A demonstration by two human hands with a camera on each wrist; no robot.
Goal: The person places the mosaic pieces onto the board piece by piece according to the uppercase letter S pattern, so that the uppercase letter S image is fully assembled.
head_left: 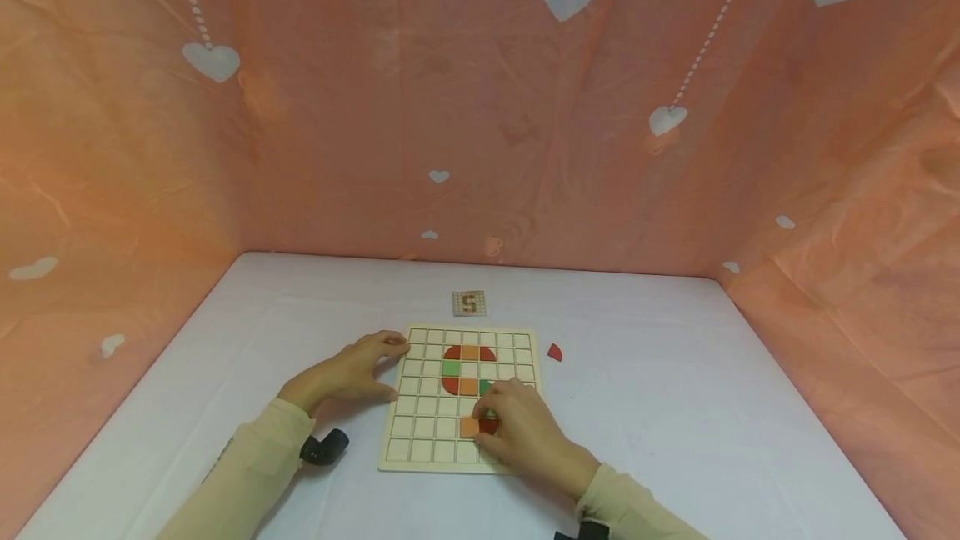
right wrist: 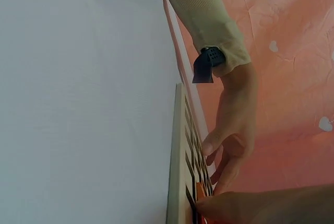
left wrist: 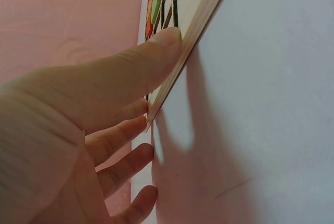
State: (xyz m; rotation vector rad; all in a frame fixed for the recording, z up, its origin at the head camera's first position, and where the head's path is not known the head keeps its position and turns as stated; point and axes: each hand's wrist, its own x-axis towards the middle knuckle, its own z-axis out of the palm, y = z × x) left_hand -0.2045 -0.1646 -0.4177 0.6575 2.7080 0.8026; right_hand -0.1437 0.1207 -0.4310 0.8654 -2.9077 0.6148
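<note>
A wooden grid board (head_left: 423, 405) lies on the white table. My left hand (head_left: 358, 372) is at its left side, thumb touching the edge and the other fingers spread near the far corner. Over the lower right of the board, my right hand (head_left: 525, 432) pinches an orange square tile (head_left: 468, 427) between thumb and finger, at a grid cell. Beside that tile is a dark red tile (head_left: 488, 425), partly under the hand. Farther up sit red quarter-round tiles (head_left: 452, 386), orange squares (head_left: 469, 352), a light green square (head_left: 451, 367) and a green tile (head_left: 484, 387).
A small pattern card (head_left: 469, 303) with a red-orange figure like a 5 lies beyond the board. One loose red quarter-round tile (head_left: 555, 352) is to the board's right. Peach cloth (head_left: 465, 107) with pale hearts hangs behind and along both sides.
</note>
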